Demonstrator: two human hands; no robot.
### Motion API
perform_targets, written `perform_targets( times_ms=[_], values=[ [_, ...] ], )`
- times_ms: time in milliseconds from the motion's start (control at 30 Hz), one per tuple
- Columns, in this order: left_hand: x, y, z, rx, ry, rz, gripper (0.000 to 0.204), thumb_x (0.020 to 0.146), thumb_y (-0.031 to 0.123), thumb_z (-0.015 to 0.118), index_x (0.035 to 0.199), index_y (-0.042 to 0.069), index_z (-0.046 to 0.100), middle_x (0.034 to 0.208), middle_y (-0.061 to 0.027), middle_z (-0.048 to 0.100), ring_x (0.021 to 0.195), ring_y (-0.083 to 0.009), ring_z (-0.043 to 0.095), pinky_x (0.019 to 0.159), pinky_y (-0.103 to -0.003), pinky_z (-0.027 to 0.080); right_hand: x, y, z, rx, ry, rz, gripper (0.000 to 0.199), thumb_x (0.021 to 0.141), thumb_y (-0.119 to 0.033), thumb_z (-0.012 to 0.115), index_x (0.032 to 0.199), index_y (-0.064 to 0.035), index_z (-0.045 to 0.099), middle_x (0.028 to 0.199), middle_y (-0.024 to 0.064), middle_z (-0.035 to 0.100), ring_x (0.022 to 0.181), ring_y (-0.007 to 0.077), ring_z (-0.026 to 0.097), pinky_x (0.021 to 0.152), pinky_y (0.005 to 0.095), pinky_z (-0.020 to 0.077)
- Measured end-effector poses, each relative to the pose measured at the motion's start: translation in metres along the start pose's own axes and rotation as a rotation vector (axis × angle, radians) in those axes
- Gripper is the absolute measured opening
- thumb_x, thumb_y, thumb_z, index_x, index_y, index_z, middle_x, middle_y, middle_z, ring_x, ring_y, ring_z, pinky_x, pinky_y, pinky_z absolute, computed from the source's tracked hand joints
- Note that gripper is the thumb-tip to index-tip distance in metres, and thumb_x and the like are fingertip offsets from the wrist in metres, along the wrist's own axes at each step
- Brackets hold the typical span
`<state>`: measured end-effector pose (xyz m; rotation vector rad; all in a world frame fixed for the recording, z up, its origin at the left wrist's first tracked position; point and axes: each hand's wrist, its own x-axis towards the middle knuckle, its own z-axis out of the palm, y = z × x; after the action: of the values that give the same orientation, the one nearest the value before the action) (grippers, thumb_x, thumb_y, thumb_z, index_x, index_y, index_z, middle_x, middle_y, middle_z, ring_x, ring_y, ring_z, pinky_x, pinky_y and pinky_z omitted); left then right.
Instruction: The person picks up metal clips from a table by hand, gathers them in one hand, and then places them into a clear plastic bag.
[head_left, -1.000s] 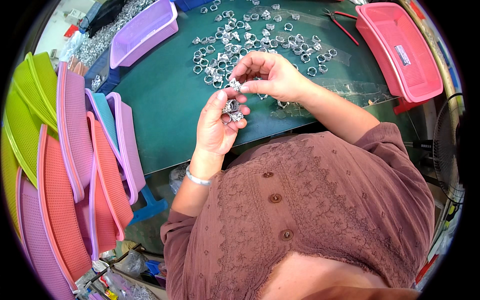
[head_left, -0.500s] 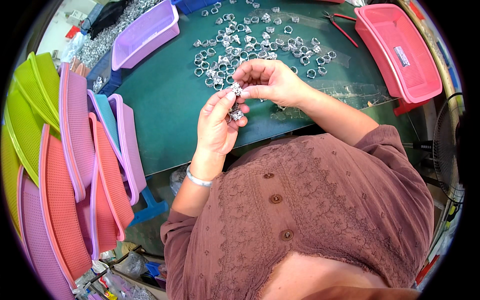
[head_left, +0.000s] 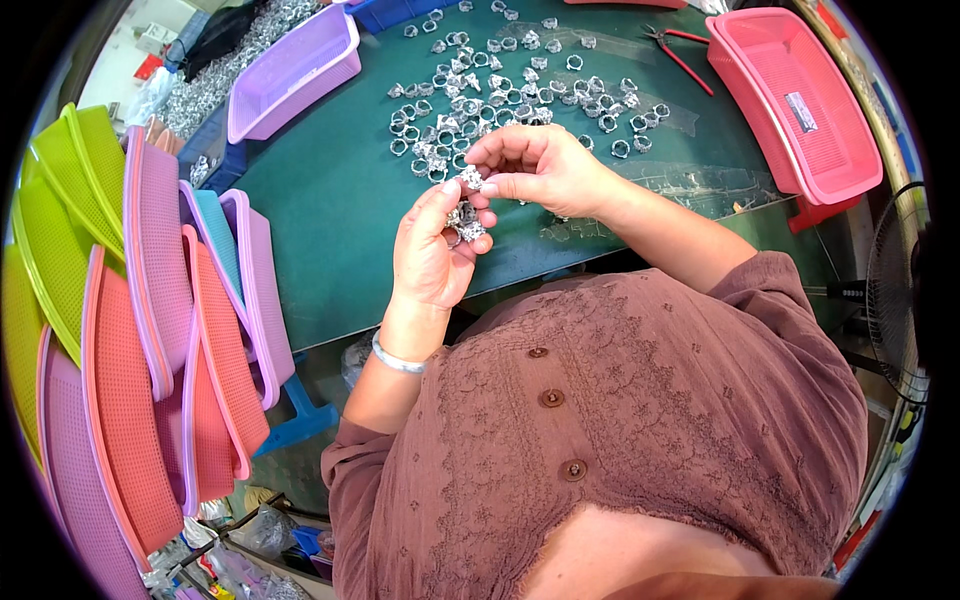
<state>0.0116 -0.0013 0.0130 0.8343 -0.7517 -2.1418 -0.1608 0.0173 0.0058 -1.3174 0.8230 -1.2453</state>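
Adding one small silver ring to the cluster cupped in the left hand

The right hand [head_left: 545,168] has its fingers pinching a single silver ring [head_left: 470,178] just above the left hand [head_left: 432,250], whose fingers curl closed around a small bunch of rings [head_left: 462,222], near the edge of the green tabletop [head_left: 330,200]. To do this well, I judge the left hand should stay cupped and level so nothing slips out, with the ring brought down onto the bunch by its band. The loose pile of rings [head_left: 500,95] lies just beyond the left hand; the pink basket [head_left: 800,110] sits well to its right, the purple basket [head_left: 290,70] beyond and to its left.
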Motion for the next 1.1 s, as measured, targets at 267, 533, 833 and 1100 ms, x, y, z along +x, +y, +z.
perform_targets(
  times_ms=[267, 533, 833, 1100],
  values=[
    [-0.002, 0.0, 0.002, 0.008, 0.008, 0.008, 0.019, 0.084, 0.019, 0.051, 0.093, 0.002, 0.054, 0.076, -0.0076, 0.056, 0.066, -0.0174, 0.054, 0.046, -0.024, 0.041, -0.001, 0.002, -0.001, -0.003, 0.006, 0.023, 0.022, 0.079, -0.004, 0.059, 0.101, 0.0006, 0.056, 0.089, 0.0054, 0.061, 0.082, 0.01, 0.056, 0.075, 0.0247, 0.0456],
    [-0.005, 0.001, 0.003, 0.027, -0.004, 0.02, 0.02, 0.084, 0.018, 0.051, 0.096, 0.002, 0.054, 0.077, -0.0067, 0.055, 0.067, -0.0162, 0.054, 0.047, -0.023, 0.041, -0.003, -0.002, 0.001, -0.036, 0.04, 0.047, 0.021, 0.079, -0.006, 0.06, 0.099, -0.0008, 0.056, 0.086, 0.0034, 0.06, 0.079, 0.0082, 0.055, 0.071, 0.0229, 0.045],
    [-0.004, 0.0, 0.005, 0.069, -0.021, 0.055, 0.019, 0.081, 0.01, 0.056, 0.098, 0.002, 0.053, 0.078, -0.006, 0.056, 0.066, -0.0143, 0.054, 0.047, -0.022, 0.042, -0.005, 0.002, 0.005, 0.02, 0.115, -0.004, 0.016, 0.076, -0.006, 0.064, 0.088, -0.0017, 0.052, 0.08, 0.0024, 0.058, 0.075, 0.0079, 0.054, 0.069, 0.0221, 0.0447],
    [0.001, -0.005, 0.006, 0.161, -0.015, 0.151, 0.013, 0.08, 0.007, 0.058, 0.092, 0.002, 0.057, 0.08, -0.0044, 0.06, 0.064, -0.0105, 0.056, 0.046, -0.02, 0.043, -0.009, -0.004, 0.012, 0.057, 0.191, 0.015, 0.021, 0.075, -0.004, 0.064, 0.093, -0.0014, 0.054, 0.082, 0.0027, 0.058, 0.078, 0.0085, 0.055, 0.072, 0.0218, 0.0449]
  ],
)
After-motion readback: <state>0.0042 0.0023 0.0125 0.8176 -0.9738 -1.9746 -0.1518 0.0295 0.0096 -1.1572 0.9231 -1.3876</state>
